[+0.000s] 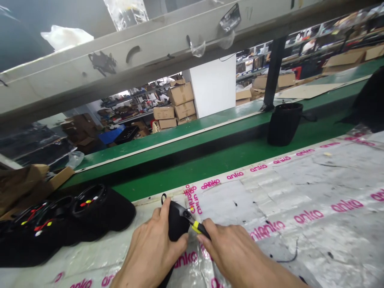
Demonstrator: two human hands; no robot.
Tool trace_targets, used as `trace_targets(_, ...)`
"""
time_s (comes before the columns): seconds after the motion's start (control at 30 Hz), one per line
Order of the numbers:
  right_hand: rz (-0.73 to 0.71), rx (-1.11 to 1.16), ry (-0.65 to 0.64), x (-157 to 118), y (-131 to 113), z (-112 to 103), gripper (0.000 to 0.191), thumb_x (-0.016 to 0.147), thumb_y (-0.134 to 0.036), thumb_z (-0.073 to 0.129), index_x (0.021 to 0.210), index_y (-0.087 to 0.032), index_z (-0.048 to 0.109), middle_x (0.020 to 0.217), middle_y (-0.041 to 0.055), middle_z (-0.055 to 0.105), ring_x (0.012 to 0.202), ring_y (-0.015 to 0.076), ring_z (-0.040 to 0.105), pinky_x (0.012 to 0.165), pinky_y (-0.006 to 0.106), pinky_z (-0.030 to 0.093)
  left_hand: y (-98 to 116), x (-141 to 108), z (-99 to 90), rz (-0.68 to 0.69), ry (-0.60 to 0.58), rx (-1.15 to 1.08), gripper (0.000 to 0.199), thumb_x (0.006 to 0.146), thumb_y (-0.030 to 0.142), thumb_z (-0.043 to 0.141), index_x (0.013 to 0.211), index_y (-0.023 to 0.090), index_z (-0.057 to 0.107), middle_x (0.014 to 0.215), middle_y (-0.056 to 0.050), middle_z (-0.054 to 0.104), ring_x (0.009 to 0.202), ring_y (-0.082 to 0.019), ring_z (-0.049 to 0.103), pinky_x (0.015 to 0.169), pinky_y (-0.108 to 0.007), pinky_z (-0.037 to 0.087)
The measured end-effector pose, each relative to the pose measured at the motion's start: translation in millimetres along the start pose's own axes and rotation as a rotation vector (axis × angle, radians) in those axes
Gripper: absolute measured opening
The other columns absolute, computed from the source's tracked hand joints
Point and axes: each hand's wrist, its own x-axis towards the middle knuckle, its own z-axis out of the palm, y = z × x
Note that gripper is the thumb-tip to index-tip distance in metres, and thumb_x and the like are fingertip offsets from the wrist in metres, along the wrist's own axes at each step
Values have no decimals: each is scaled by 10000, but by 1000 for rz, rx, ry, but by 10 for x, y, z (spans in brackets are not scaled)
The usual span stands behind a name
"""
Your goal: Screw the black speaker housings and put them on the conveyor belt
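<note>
My left hand (153, 244) grips a black fabric piece (177, 224) with a small loop sticking up at its top. My right hand (231, 248) is closed around pliers (198, 227) with black and yellow handles. The metal jaws of the pliers touch the right upper edge of the black piece. Both hands are above the table, which is covered in plastic sheeting (228, 200) printed with pink "anko" lettering.
Several black fabric containers (105, 210) with red, yellow and white parts inside stand at the left. Beyond the table runs a green conveyor (180, 172) carrying another black container (284, 126). A grey beam (120, 60) crosses above; cardboard boxes (181, 94) are stacked behind.
</note>
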Motion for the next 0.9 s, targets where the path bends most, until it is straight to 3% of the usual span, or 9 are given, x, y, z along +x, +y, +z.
trace_targets(0.27,-62,-113,60,-7,-14,12,151,985,-309,470,871,-213,496,529,-6,613,427,242,635,402,305,236,-22,-6,12,33,-3,14,770,821,401,520,1510,166,268,1384,-158,565,1041,-347,671,866,-461,508)
trace_targets(0.43,-98,-117,82,36,-45,-15,168,1016,-300,423,906,-196,495,524,-17,575,407,196,593,416,279,277,-92,40,32,74,-5,9,756,819,408,541,1495,174,295,1270,-147,622,1003,-323,678,854,-420,503)
trace_targets(0.6,-176,-204,14,171,-89,-129,30,889,-194,564,865,-204,549,617,5,595,402,194,572,388,301,278,-215,121,3,96,-68,-80,754,826,420,545,1493,181,288,1211,-112,655,993,-294,676,848,-382,487)
trace_targets(0.67,-227,-231,-38,247,-112,-220,94,798,-154,637,855,-211,590,686,19,620,405,193,569,371,304,270,-256,147,-19,108,-88,-122,736,833,425,547,1485,195,296,1236,-107,648,1023,-292,666,855,-376,480)
trace_targets(0.77,-280,-242,-124,354,-149,-316,261,689,-131,711,932,-194,639,743,36,648,405,178,559,353,296,276,-303,188,-56,113,-114,-220,650,838,417,566,1429,253,351,1223,-65,656,1037,-271,657,850,-355,473)
trace_targets(0.9,-228,-193,-69,399,-154,-201,167,813,-177,635,978,-152,629,674,35,642,393,159,539,393,286,339,-360,239,-90,129,-158,-356,447,851,381,579,1276,309,462,1114,8,680,988,-219,647,825,-308,466)
